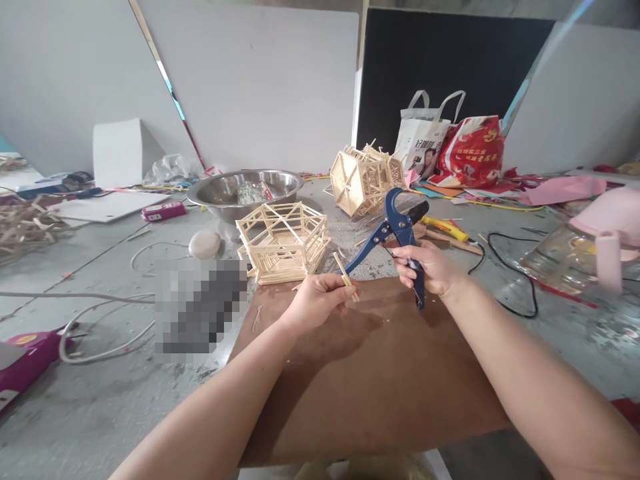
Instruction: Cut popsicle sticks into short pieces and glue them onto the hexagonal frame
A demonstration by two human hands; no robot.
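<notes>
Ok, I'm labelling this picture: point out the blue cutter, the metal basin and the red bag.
Blue cutter (401, 230), head view: blue body by the pivot.
Metal basin (214, 191), head view: left inner wall.
Red bag (473, 155), head view: printed front.

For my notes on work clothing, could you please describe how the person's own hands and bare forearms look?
The person's left hand and right hand wear no gloves. The left forearm and right forearm are bare as far as they show, with no sleeve, watch or bracelet clearly visible. Parts of both hands are hidden, so rings cannot be ruled out.
</notes>
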